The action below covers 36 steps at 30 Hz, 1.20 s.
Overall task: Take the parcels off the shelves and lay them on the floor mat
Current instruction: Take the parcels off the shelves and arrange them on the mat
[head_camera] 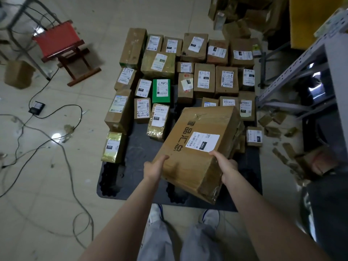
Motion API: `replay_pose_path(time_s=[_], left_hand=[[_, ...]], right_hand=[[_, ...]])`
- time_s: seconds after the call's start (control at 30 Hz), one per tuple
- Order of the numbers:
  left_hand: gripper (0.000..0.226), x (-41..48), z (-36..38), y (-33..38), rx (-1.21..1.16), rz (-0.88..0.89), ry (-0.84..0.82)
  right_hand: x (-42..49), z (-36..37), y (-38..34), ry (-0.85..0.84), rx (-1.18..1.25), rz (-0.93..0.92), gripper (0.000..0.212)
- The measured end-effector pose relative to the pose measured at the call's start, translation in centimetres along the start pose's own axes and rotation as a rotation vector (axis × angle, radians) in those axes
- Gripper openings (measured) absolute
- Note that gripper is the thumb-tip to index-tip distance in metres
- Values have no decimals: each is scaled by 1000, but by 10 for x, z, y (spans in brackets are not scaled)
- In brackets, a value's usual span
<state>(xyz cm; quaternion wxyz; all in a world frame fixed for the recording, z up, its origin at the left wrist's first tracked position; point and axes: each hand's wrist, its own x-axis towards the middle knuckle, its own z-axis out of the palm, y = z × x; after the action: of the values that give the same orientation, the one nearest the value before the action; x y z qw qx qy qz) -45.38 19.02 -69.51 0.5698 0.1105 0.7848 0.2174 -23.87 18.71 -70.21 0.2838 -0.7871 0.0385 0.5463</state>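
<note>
The dark floor mat (135, 176) lies under and ahead of your hands, with a bare strip of it showing to the left of your left hand. Beyond your hands, rows of parcels (204, 80) already cover the far part of the mat, most of them brown cartons with white labels facing up. To the right of your right hand stands the grey metal shelf (301, 59).

You hold a large brown box (195, 147) over the near part of the mat, tilted, with its far end towards the laid parcels. Whether that far end touches anything cannot be told. Your left hand (154, 168) grips the box's near left edge, thumb on the top face. Your right hand (226, 168) grips the near right corner, thumb on top and fingers wrapped round the taped end. The two hands are apart, one at each side of the box.

Far to the left of your left hand stands a red stool (60, 42), and cables (62, 146) trail over the tiles on that side. A green box (161, 91) sits among the parcels ahead of your left hand. A white label (202, 141) lies on the held box's top, just beyond your right thumb.
</note>
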Motion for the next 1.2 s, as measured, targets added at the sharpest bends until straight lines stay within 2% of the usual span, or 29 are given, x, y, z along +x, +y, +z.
replay_pose_path(time_s=[0.4, 0.7, 0.83, 1.1, 1.2], left_hand=[[72, 26, 5, 23, 116, 67, 64], [63, 53, -2, 16, 24, 68, 169], [56, 63, 0, 3, 9, 53, 202], [57, 73, 19, -12, 33, 42, 244], [58, 75, 28, -15, 55, 49, 244]], right_hand=[[34, 30, 2, -35, -48, -3, 86], [76, 65, -2, -168, -80, -37, 83], [98, 71, 4, -206, -142, -76, 73], [126, 67, 25, -313, -120, 8, 50], [136, 64, 25, -318, -101, 11, 48]])
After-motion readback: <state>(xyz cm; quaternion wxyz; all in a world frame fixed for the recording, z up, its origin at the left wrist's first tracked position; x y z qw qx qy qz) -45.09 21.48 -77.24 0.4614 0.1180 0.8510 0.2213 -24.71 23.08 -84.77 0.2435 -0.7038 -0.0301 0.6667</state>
